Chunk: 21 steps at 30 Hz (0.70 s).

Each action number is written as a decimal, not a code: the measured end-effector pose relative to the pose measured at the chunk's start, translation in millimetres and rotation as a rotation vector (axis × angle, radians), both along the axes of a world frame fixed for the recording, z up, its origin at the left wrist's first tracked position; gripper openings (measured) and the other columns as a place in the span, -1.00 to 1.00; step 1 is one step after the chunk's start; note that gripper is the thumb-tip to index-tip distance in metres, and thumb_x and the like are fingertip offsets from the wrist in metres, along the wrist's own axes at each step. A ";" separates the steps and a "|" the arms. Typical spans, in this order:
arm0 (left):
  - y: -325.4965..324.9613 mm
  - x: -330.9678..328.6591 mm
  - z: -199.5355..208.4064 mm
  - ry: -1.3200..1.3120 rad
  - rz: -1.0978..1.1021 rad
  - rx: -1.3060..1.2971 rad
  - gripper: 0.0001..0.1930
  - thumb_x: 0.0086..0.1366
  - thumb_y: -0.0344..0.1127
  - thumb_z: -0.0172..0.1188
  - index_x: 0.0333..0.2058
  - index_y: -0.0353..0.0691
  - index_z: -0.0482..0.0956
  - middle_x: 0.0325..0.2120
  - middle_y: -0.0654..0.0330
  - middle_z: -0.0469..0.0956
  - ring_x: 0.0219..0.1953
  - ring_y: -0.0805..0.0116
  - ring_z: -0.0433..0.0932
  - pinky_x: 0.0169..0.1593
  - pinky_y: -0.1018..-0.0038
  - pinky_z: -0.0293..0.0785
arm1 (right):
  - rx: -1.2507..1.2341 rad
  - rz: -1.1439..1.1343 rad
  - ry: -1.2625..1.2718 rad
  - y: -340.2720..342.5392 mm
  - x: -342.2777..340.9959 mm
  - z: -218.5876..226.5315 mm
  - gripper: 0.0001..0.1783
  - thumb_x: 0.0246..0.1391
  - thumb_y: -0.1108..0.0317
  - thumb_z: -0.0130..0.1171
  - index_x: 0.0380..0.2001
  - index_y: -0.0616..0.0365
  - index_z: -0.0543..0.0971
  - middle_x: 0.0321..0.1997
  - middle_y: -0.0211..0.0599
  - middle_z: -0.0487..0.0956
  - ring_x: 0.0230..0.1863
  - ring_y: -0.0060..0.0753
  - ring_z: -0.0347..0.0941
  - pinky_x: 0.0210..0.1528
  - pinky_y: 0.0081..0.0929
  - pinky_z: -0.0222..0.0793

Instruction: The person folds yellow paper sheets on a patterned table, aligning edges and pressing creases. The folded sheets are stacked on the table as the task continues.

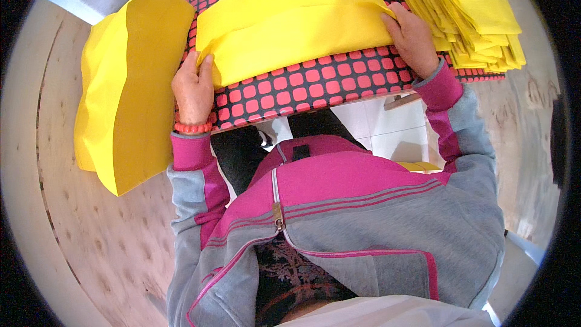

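A folded piece of yellow fabric [290, 27] lies across the red-and-black patterned cloth cover [296, 94] in front of me. My left hand [193, 88], with a red bead bracelet at the wrist, pinches its near left corner between thumb and fingers. At the right end, my right hand [413, 36] grips the fabric's edge, with the thumb on top and part of the fingers hidden. A lengthwise fold line runs across the piece between the two hands.
Left of the cover lies a larger stack of yellow fabric [133, 91], partly hanging over the wooden surface [109, 236]. At the far right sits a pile of folded yellow pieces [478, 12]. Wooden boards [520, 121] extend on the right, and white floor tiles [396, 142] show below the cover's near edge.
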<state>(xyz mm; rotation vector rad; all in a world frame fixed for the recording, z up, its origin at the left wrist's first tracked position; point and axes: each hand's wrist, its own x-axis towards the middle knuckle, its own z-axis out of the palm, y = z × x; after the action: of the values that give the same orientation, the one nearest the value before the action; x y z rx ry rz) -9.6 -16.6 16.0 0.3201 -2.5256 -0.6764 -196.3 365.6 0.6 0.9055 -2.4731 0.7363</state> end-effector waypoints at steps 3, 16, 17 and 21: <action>6.9 1.1 -3.1 0.059 0.015 -0.172 -0.83 0.36 -0.32 0.13 -0.28 -0.33 0.55 -0.44 -0.19 0.57 -0.36 -0.18 0.57 -0.31 0.15 0.46 | -0.028 -0.023 0.022 -4.0 2.2 -2.6 -0.76 0.28 0.15 0.08 -0.27 0.10 0.44 -0.48 0.05 0.55 -0.40 0.21 0.52 -0.39 0.06 0.36; 11.4 4.0 -0.1 -0.123 0.200 -0.424 -0.78 0.34 -0.20 0.15 -0.24 -0.25 0.49 -0.40 -0.14 0.58 -0.34 -0.21 0.58 -0.32 0.03 0.48 | -0.081 -0.082 0.036 -8.5 16.2 5.9 -0.52 0.12 0.20 0.26 0.09 0.09 0.47 -0.31 -0.02 0.62 -0.29 0.08 0.57 -0.26 -0.10 0.46; 10.8 4.9 0.2 -0.103 0.191 -0.415 -0.76 0.35 -0.20 0.14 -0.16 -0.24 0.50 -0.36 -0.14 0.61 -0.30 -0.20 0.60 -0.28 0.04 0.50 | -0.071 -0.101 -0.014 -8.3 17.8 6.7 -0.51 0.12 0.23 0.28 0.10 0.10 0.46 -0.29 -0.03 0.60 -0.27 0.06 0.55 -0.24 -0.15 0.45; 8.7 6.9 0.6 -0.134 0.201 -0.377 -0.71 0.36 -0.20 0.14 -0.04 -0.22 0.49 -0.27 -0.14 0.64 -0.24 -0.20 0.62 -0.21 0.05 0.53 | -0.070 -0.114 -0.006 -11.2 19.9 8.6 -0.48 0.10 0.25 0.31 0.13 0.09 0.46 -0.32 -0.07 0.55 -0.31 -0.04 0.50 -0.25 -0.22 0.42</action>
<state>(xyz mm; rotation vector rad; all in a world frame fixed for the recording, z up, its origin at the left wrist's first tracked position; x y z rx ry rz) -2.7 -7.9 16.6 0.4863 -2.6318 -0.0986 -176.5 354.4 9.1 0.7317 -2.4647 0.7824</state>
